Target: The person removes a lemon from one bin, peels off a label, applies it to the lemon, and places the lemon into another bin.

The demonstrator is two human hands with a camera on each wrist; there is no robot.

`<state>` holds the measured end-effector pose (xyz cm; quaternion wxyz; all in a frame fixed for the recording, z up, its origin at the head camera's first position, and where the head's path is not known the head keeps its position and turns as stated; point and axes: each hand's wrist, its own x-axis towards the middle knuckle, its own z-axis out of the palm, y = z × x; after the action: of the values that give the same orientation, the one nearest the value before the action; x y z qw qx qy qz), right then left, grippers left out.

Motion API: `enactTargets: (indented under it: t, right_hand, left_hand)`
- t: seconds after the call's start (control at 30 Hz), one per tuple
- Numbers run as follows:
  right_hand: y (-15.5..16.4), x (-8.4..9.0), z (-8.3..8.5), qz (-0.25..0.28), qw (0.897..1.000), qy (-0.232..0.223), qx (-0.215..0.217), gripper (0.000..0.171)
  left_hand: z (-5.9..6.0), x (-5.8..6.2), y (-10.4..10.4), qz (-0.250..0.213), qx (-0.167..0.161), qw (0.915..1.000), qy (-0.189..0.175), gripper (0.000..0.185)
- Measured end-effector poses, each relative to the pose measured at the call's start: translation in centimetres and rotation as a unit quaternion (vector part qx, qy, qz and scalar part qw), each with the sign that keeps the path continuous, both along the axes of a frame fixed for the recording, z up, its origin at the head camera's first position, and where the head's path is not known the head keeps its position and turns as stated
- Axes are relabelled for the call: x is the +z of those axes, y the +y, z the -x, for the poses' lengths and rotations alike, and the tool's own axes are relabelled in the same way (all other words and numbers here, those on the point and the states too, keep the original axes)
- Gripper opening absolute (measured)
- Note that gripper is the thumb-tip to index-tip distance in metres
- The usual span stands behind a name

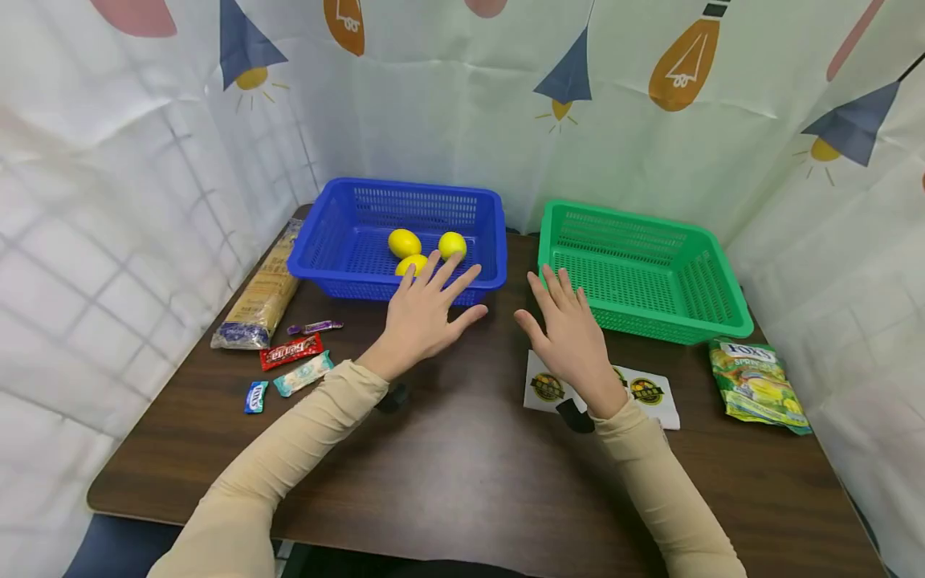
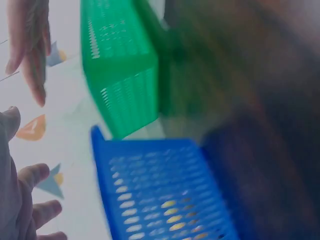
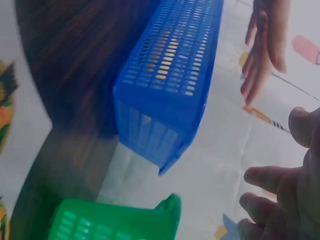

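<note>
My left hand [image 1: 422, 321] hovers with spread, straight fingers before the blue basket [image 1: 340, 277], its fingertips overlapping the basket's front rim in the head view. Inside that basket lie three yellow lemons [image 1: 404, 243]. My right hand [image 1: 571, 337] is held palm down with extended fingers near the left front corner of the green basket [image 1: 643, 323]. Neither hand holds anything. Below the right hand and partly hidden by it lies a white sheet with round printed logos [image 1: 547, 388]. Both wrist views show the baskets and spread fingers.
At the left lie a long clear-wrapped package [image 1: 260, 293], a purple-wrapped candy [image 1: 315, 327], a red wrapper bar [image 1: 291, 352], a pale teal wrapper [image 1: 303, 373] and a small blue packet [image 1: 256, 396]. A green Fox's bag [image 1: 759, 389] lies at the right. A printed curtain [image 1: 462, 120] surrounds the table.
</note>
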<state>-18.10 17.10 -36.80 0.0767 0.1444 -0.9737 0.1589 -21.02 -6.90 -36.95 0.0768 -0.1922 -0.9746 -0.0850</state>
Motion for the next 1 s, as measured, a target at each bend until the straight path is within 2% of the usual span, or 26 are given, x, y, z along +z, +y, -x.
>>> enactTargets:
  t: [0.13, 0.33, 0.47, 0.57, 0.73, 1.0]
  right_hand:
    - [-1.0, 0.3, 0.9, 0.018, 0.999, 0.016, 0.028, 0.069]
    - [-2.6, 0.1, 2.7, 0.056, 0.997, 0.033, 0.044, 0.061]
    - [-3.4, -0.2, 4.1, 0.078, 0.996, 0.032, 0.032, 0.056]
    - [-3.8, -0.4, 5.2, 0.091, 0.996, 0.024, 0.010, 0.054]
    - [-4.4, -0.6, 6.8, 0.102, 0.994, 0.018, -0.016, 0.054]
    - [-5.1, -1.1, 7.9, 0.134, 0.990, 0.002, -0.033, 0.031]
  left_hand:
    - [1.3, 1.7, -0.6, -0.002, -0.007, 1.0000, -0.003, 0.069]
    - [3.5, 3.9, -1.7, -0.040, -0.013, 0.9988, -0.025, 0.070]
    - [5.0, 5.3, -2.5, -0.076, -0.016, 0.9957, -0.050, 0.070]
    - [6.7, 6.3, -3.2, -0.087, -0.021, 0.9936, -0.069, 0.069]
    - [9.8, 7.5, -4.3, -0.082, -0.018, 0.9888, -0.123, 0.071]
    - [14.9, 8.2, -6.7, -0.050, -0.012, 0.9709, -0.234, 0.074]
